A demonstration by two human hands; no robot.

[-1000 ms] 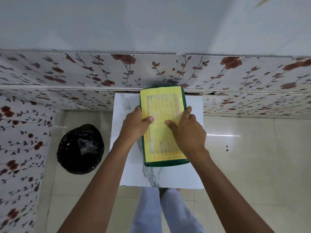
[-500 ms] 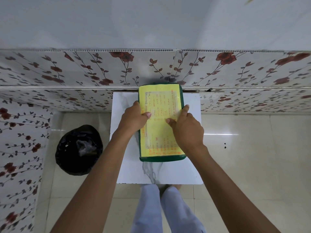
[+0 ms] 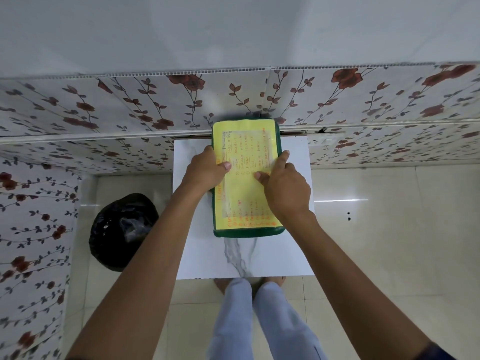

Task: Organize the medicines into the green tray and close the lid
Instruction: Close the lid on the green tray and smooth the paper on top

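The green tray (image 3: 246, 232) lies on the small white marble-patterned table (image 3: 202, 255), its lid down. A yellow sheet with orange and dark handwriting (image 3: 244, 152) covers the lid's top. My left hand (image 3: 205, 172) grips the tray's left edge, thumb on the lid. My right hand (image 3: 283, 188) holds the right edge, thumb pressed on the yellow sheet and forefinger along the rim. No medicines are visible; the tray's inside is hidden.
The table stands against a floral-papered wall ledge (image 3: 104, 136). A black bin bag (image 3: 122, 229) sits on the tiled floor to the left. My legs in light trousers (image 3: 249, 320) and bare feet are under the table's near edge.
The tray with both hands on it has slid slightly away from me toward the wall; the grip is unchanged.
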